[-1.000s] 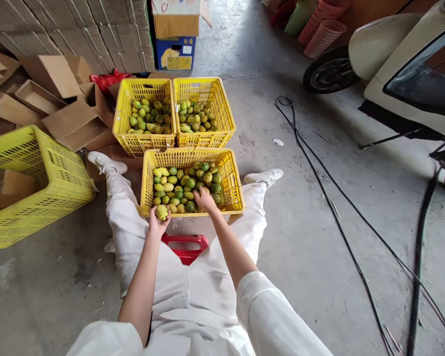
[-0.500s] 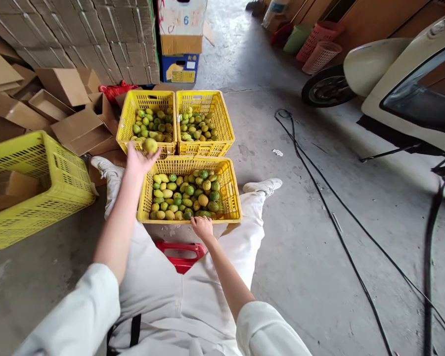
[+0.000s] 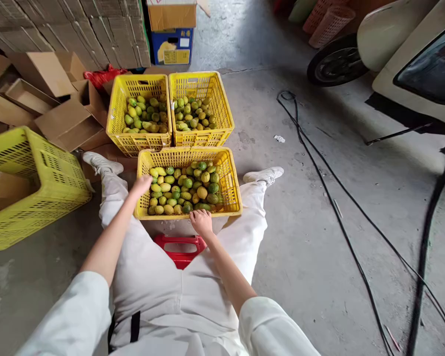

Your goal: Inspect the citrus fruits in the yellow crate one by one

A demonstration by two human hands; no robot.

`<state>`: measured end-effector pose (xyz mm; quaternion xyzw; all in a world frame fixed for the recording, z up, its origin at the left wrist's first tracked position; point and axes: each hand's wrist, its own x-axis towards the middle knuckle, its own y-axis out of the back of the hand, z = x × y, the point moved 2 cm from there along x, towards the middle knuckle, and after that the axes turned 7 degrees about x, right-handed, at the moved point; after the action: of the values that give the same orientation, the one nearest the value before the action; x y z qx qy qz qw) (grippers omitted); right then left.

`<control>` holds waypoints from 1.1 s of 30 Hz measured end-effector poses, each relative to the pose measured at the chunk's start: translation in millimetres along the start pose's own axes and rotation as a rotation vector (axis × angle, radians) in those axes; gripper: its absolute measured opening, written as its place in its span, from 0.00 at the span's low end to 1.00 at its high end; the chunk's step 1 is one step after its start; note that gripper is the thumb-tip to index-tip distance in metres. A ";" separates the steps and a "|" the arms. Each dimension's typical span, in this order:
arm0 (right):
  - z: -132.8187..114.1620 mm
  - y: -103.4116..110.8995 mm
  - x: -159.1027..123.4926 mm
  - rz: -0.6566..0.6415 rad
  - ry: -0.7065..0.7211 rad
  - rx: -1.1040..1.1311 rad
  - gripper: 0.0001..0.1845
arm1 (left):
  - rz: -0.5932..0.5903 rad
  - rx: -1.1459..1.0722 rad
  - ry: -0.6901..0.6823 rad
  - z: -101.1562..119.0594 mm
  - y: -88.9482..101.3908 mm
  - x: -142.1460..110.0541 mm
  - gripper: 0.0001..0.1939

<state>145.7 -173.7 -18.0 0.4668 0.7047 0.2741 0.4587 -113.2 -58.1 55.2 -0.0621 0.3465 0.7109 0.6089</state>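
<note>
Between my legs stands a yellow plastic crate [image 3: 188,216], holding several small yellow-green fruits [image 3: 165,187]. At its left rim is my left hand [image 3: 142,185], fingers curled over the edge and no fruit visible in it. My right hand [image 3: 201,221] is closed over the middle of the near rim. Behind this crate two more yellow crates stand side by side, a left one [image 3: 111,116] and a right one [image 3: 226,111]. Both hold similar fruits [image 3: 194,112] in their lower parts.
A larger yellow-green crate [image 3: 59,170] with cardboard inside stands at the left. Open cardboard boxes [image 3: 65,123] lie beyond it. A red plastic piece with an opening [image 3: 181,258] is between my thighs. Black cables [image 3: 333,202] cross the floor near a parked vehicle [image 3: 400,64].
My left hand carried a fruit up toward the back left crate, released it, and came down to the front crate's left rim. My right hand moved from among the fruits to the near rim.
</note>
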 end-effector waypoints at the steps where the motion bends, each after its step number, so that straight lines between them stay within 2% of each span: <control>1: -0.4 0.0 -0.4 0.000 -0.007 -0.002 0.22 | -0.042 0.142 0.059 -25.7 -12.3 -8.5 0.19; 3: -1.5 0.1 -1.1 -0.004 -0.020 -0.010 0.22 | -0.122 0.383 0.133 -66.9 -30.9 -23.6 0.19; 5: -2.6 0.5 -0.3 -0.019 -0.033 -0.025 0.22 | -0.197 0.576 0.159 -94.0 -41.1 -28.7 0.20; 9: 1.9 3.8 15.4 -0.090 -0.080 -0.065 0.21 | -0.373 0.817 0.153 -119.8 -46.8 -9.9 0.23; 13: 24.8 11.2 49.2 -0.178 -0.145 -0.088 0.18 | -0.462 0.976 0.128 -132.4 -53.1 11.6 0.25; 16: 50.8 17.2 71.2 -0.181 -0.172 -0.109 0.15 | -0.501 1.044 0.088 -141.1 -62.4 19.0 0.24; 20: 77.6 20.1 84.5 -0.121 -0.175 -0.153 0.28 | -0.545 1.083 0.036 -150.2 -72.3 23.0 0.25; 25: 88.6 10.8 90.5 -0.138 -0.151 -0.145 0.36 | -0.581 1.076 0.021 -153.1 -79.2 26.4 0.25; 33: 102.2 -1.4 100.6 -0.127 -0.272 -0.040 0.31 | -0.518 0.959 0.059 -144.7 -79.2 23.6 0.26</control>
<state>223.0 -87.1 -102.2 0.4448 0.6585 0.1927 0.5756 -95.4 -119.4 -98.7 0.1192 0.6221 0.2979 0.7141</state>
